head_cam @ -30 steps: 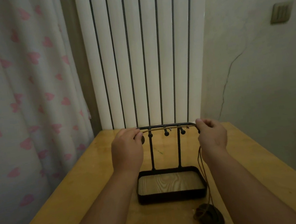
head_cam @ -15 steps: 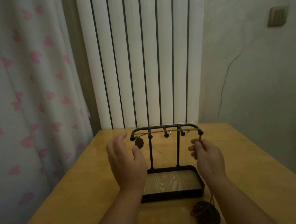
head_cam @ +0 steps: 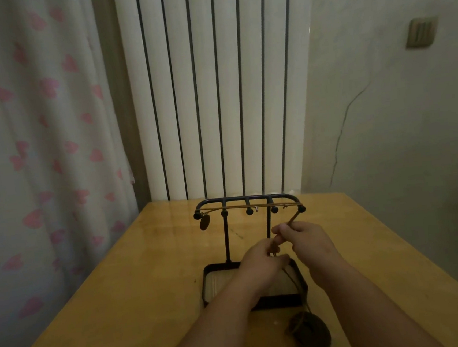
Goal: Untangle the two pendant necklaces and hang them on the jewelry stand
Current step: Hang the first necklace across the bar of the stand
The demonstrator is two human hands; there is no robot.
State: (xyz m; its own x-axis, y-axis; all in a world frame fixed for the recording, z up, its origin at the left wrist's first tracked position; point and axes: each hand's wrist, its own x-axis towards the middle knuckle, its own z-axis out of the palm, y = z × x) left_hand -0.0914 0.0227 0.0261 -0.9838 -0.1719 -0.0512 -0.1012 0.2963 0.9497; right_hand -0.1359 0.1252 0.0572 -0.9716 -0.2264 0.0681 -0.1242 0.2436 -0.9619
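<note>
Head cam: black stand (head_cam: 245, 199) on wood table (head_cam: 137, 280), cord (head_cam: 246, 206) strung along top pegs, oval pendant (head_cam: 205, 222) hanging at L end. R hand (head_cam: 305, 238) pinches cord below R peg. L hand (head_cam: 261, 259) pinches same cord just beside. Dark coil (head_cam: 308, 330) near tray (head_cam: 209, 284).

No legible txt, labels or nos. anywhere (wall plate (head_cam: 420, 32) too blurry to read).

Matt black metal jewelry stand (head_cam: 245, 199) with wood-grain tray floor on a glossy yellow wooden table (head_cam: 137, 280).
</note>
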